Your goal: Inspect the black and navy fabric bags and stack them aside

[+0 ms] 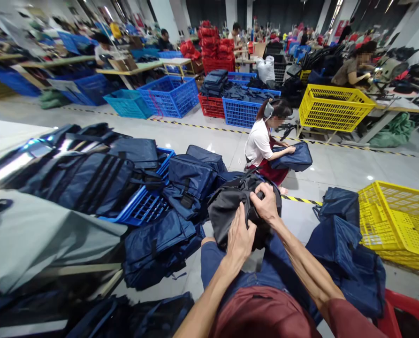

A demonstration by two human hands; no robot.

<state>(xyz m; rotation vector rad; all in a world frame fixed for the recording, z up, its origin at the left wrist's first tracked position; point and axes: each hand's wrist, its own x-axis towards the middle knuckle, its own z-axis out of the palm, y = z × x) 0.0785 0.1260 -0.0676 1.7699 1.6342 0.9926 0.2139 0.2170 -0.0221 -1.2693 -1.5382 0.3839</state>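
A black fabric bag rests on my lap, its surface creased and bunched between my hands. My left hand is on the near side of the bag, fingers long and close together against the fabric, thumb apart from them with cloth between. On the upper right of the bag, my right hand has bent fingers closed on the black material. What lies beneath the fingertips is hidden. Close by on the left are a navy bag on the floor and another navy bag in the pile.
A blue crate is partly covered by piled bags at left, beside a grey-draped table. At right are navy bags and a yellow crate. Ahead, a seated person handles a navy bag.
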